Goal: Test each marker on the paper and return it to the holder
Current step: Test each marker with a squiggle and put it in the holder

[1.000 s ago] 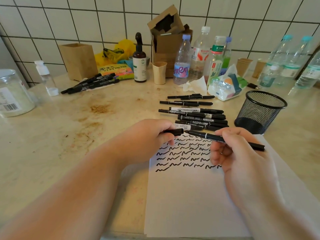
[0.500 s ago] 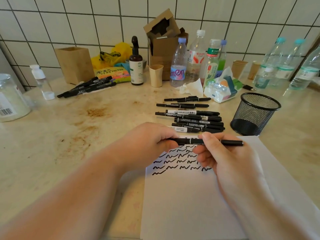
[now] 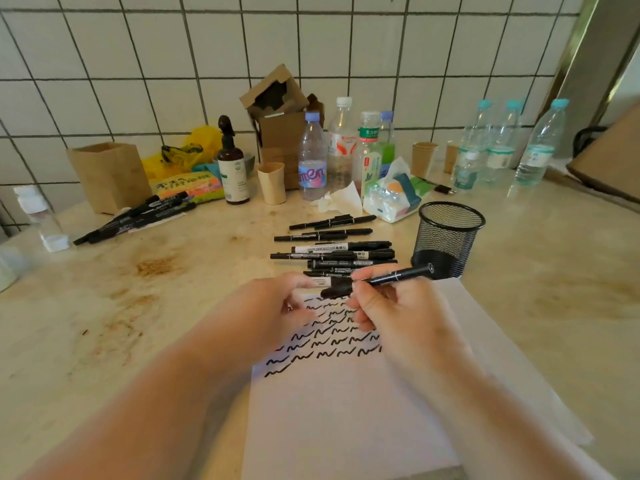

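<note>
A black marker (image 3: 398, 276) is gripped in my right hand (image 3: 398, 317), capped, its tail end pointing at the black mesh holder (image 3: 450, 244) just beyond. My left hand (image 3: 273, 306) hovers a little left of the marker's cap, fingers loose and apart, holding nothing. Both hands are over the top edge of the white paper (image 3: 346, 417), which carries several rows of black squiggles (image 3: 322, 344). Behind the hands lies a row of several black markers (image 3: 339, 252) on the counter. I cannot see into the holder's bottom.
A second bunch of black markers (image 3: 138, 216) lies at the left by a brown paper bag (image 3: 110, 174). Plastic bottles (image 3: 341, 147), a cardboard box (image 3: 280, 133), paper cups, a tissue pack (image 3: 394, 195) and a brown pump bottle (image 3: 235, 171) line the tiled wall.
The cap went back onto the marker and my left hand let go of it. My right hand swung the marker's tail up toward the mesh holder.
</note>
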